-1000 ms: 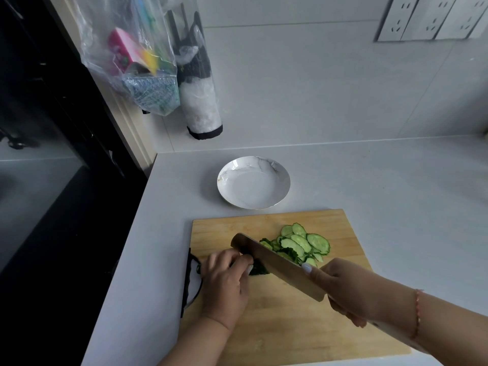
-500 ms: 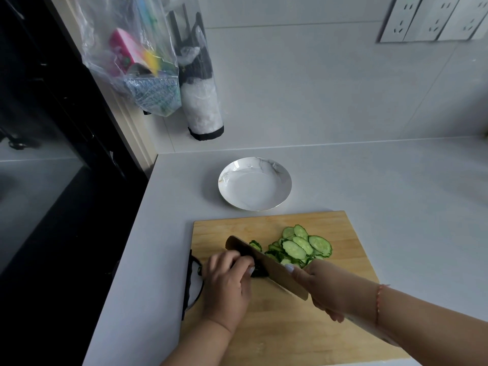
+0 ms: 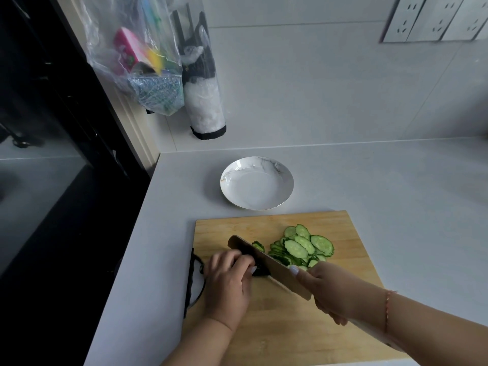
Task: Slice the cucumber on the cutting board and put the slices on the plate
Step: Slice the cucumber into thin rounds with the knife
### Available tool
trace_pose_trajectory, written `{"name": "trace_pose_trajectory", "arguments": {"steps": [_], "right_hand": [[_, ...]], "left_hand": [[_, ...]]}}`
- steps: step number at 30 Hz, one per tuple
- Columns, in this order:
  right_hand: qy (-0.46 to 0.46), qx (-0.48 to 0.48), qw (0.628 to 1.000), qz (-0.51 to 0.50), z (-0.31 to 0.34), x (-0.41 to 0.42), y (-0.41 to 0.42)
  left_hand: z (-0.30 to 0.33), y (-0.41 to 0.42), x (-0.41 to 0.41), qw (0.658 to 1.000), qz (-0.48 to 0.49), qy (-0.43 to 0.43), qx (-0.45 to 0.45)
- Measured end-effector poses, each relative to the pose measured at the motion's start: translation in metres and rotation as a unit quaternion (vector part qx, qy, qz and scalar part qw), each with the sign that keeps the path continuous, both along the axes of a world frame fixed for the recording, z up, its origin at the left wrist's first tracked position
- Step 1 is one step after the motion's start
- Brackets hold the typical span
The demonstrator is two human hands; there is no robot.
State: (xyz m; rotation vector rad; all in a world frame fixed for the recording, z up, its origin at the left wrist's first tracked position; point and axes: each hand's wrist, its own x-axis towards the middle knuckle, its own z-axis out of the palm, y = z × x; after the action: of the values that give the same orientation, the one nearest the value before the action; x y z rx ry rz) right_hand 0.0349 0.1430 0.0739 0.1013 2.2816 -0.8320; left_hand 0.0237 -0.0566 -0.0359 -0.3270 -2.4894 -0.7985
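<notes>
On the pale worktop (image 3: 396, 186), hard against its left edge beside a dark drop: wooden cutting board (image 3: 343, 260) with a black loop handle (image 3: 194, 281) at its left end. Left hand (image 3: 228, 281) curled down on the dark cucumber stub (image 3: 261, 270), fingertips touching the blade side. Cleaver (image 3: 266, 262) slanting across the board, edge down at the stub, gripped at the handle end by the closed right hand (image 3: 332, 291). Just right of the blade, overlapping cucumber slices (image 3: 301, 247) heaped mid-board, one stray slice (image 3: 258, 245) by the blade. Bare board beyond the heap to its right edge. Behind the board, apart from it, marbled white plate (image 3: 229, 186). Wide open worktop rightward.
</notes>
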Motion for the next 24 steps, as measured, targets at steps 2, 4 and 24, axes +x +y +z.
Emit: {"name": "trace_pose_trajectory", "arguments": {"steps": [2,4,24], "right_hand": [[-0.008,0.001,1.000,0.000,0.004,0.002,0.004],[-0.013,-0.001,1.000,-0.001,0.008,0.004,0.009],[-0.011,-0.002,1.000,0.002,0.019,0.008,0.014]], "left_hand": [[0.000,0.000,0.000,1.000,0.001,0.000,0.002],[-0.001,0.001,0.000,1.000,-0.001,0.000,0.006],[0.001,0.000,-0.001,1.000,-0.002,-0.008,0.018]]}}
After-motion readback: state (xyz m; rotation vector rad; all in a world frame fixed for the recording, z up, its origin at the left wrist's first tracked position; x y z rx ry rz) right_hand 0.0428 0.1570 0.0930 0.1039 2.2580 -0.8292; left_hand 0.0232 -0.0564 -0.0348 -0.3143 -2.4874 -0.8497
